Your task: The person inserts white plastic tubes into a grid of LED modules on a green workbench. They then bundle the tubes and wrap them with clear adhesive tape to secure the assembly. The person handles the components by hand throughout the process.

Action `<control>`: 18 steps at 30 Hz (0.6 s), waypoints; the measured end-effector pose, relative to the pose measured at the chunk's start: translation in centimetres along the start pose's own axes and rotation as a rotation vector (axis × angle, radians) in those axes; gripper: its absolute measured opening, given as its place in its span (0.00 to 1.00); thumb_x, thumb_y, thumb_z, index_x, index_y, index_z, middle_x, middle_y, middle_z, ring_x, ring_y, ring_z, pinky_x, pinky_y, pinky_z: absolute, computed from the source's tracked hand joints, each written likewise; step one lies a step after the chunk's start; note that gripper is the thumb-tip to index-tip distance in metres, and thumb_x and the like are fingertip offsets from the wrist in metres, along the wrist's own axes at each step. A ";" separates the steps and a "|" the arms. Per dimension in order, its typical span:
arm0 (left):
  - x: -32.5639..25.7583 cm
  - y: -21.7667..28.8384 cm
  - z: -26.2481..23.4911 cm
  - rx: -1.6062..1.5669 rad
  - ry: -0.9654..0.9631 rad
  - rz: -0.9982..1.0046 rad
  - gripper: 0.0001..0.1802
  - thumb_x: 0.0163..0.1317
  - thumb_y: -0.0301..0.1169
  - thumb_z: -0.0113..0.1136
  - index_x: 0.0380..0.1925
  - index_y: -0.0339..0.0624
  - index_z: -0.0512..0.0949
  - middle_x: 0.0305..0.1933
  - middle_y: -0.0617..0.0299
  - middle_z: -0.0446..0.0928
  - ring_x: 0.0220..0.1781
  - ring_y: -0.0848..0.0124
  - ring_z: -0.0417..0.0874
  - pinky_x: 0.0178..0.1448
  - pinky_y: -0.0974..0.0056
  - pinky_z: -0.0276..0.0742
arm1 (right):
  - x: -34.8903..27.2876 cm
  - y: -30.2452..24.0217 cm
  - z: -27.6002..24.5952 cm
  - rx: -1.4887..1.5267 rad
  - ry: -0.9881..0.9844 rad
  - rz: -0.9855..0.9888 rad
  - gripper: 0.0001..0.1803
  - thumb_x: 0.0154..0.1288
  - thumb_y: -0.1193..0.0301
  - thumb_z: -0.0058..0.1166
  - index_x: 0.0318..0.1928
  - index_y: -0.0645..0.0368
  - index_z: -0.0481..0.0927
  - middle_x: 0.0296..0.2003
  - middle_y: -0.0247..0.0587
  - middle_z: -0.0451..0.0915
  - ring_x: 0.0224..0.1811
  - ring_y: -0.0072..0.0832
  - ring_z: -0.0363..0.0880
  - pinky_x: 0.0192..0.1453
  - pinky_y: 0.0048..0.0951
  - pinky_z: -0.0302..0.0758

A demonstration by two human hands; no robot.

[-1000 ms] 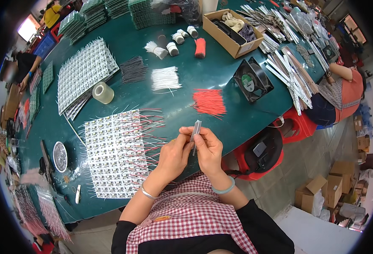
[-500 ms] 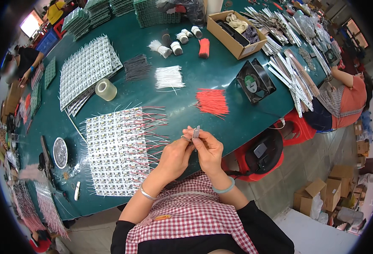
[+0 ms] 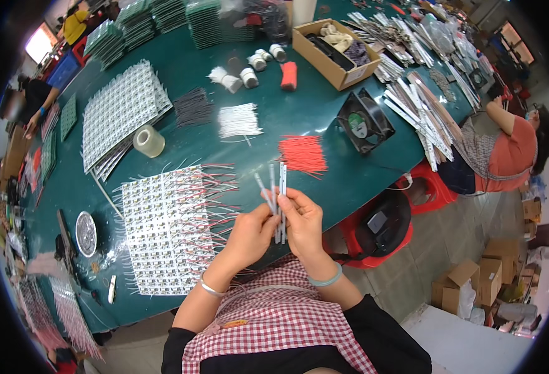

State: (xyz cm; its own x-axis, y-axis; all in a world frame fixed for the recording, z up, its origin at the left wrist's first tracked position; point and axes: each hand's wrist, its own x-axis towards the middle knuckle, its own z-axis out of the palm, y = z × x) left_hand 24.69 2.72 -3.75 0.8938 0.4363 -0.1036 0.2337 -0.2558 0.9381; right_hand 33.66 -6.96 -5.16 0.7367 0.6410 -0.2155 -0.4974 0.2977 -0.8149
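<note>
In front of my apron, both hands are closed on narrow pale strips. My left hand [image 3: 249, 235] pinches thin grey-white strips [image 3: 272, 181], which are slightly smeared and fanned apart. My right hand [image 3: 304, 219] grips narrow strips [image 3: 283, 173] with small dark marks, standing close together. Lower ends of strips show between the two hands. To the left lies a sheet of white circuit boards [image 3: 162, 234], with red, white and dark wires sticking out along its right side. A pile of red wires [image 3: 303, 154] lies just beyond my right hand.
White wires [image 3: 239, 120], black wires [image 3: 193, 107] and a tape roll [image 3: 149, 141] lie farther back. A black fan [image 3: 366, 121] and a cardboard box [image 3: 343, 73] stand right. A metal bowl [image 3: 86, 234] sits left. Another person [image 3: 505, 153] works beside red stools [image 3: 433, 187].
The strips, earlier seen nearly end-on as a short bundle, now stand lengthwise and spread into separate groups between my hands. The whole view has shifted slightly.
</note>
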 end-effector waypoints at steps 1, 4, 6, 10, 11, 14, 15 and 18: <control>0.1 0.2 0.1 0.007 0.013 -0.049 0.08 0.66 0.28 0.55 0.37 0.33 0.78 0.19 0.63 0.74 0.19 0.75 0.74 0.25 0.67 0.69 | 0.1 0.0 -0.2 0.013 0.049 -0.008 0.13 0.70 0.77 0.49 0.51 0.73 0.76 0.46 0.55 0.82 0.48 0.33 0.83 0.51 0.31 0.80; 0.3 2.3 -0.8 0.135 0.024 -0.195 0.06 0.62 0.27 0.56 0.32 0.35 0.79 0.21 0.48 0.77 0.21 0.61 0.77 0.28 0.59 0.70 | 0.8 1.1 -1.2 0.067 0.084 -0.102 0.12 0.71 0.76 0.49 0.50 0.69 0.76 0.44 0.50 0.82 0.46 0.33 0.83 0.49 0.33 0.82; 0.3 -0.2 -1.8 0.409 0.057 -0.188 0.09 0.59 0.27 0.59 0.26 0.30 0.77 0.20 0.45 0.75 0.20 0.56 0.76 0.26 0.54 0.67 | 1.0 1.4 -0.9 0.059 0.075 0.004 0.12 0.71 0.74 0.50 0.50 0.69 0.76 0.44 0.47 0.82 0.44 0.32 0.83 0.45 0.31 0.84; 0.9 0.2 -1.5 0.599 0.088 -0.114 0.11 0.57 0.27 0.62 0.21 0.30 0.76 0.19 0.42 0.76 0.22 0.46 0.78 0.28 0.53 0.70 | 1.0 1.4 -0.8 0.079 0.031 0.013 0.12 0.71 0.75 0.50 0.51 0.69 0.78 0.44 0.44 0.82 0.45 0.29 0.83 0.47 0.27 0.83; 0.8 0.8 -1.4 0.669 0.104 -0.084 0.11 0.57 0.27 0.62 0.21 0.31 0.76 0.20 0.42 0.76 0.23 0.47 0.78 0.29 0.53 0.70 | 1.0 1.4 -0.9 0.084 0.036 0.002 0.12 0.71 0.75 0.50 0.51 0.69 0.78 0.46 0.43 0.81 0.47 0.28 0.82 0.48 0.27 0.82; 0.8 3.5 -0.9 0.621 0.106 -0.057 0.07 0.59 0.26 0.61 0.28 0.31 0.77 0.22 0.47 0.79 0.23 0.54 0.80 0.30 0.58 0.72 | 1.1 1.4 -1.1 0.105 0.028 -0.026 0.13 0.71 0.75 0.51 0.52 0.68 0.78 0.49 0.42 0.80 0.51 0.26 0.78 0.52 0.26 0.80; 0.6 4.7 -0.4 0.477 0.124 -0.026 0.06 0.59 0.25 0.61 0.31 0.31 0.77 0.23 0.47 0.80 0.22 0.56 0.80 0.30 0.59 0.72 | 1.2 1.4 -1.2 0.117 0.010 -0.034 0.13 0.70 0.75 0.51 0.52 0.68 0.78 0.50 0.42 0.79 0.52 0.25 0.77 0.53 0.26 0.79; 0.6 3.8 0.0 0.236 0.115 0.072 0.06 0.63 0.23 0.58 0.37 0.30 0.75 0.24 0.53 0.80 0.22 0.69 0.77 0.29 0.65 0.71 | 1.4 0.7 -0.8 0.142 -0.053 0.002 0.14 0.70 0.76 0.52 0.53 0.68 0.79 0.53 0.41 0.77 0.54 0.24 0.75 0.55 0.24 0.75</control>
State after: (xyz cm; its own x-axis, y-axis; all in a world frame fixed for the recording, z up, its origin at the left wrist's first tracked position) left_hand 26.16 2.04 -0.20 0.8652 0.5012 0.0116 0.2657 -0.4780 0.8372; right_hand 34.67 -6.41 -6.47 0.7119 0.6774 -0.1852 -0.5615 0.3906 -0.7295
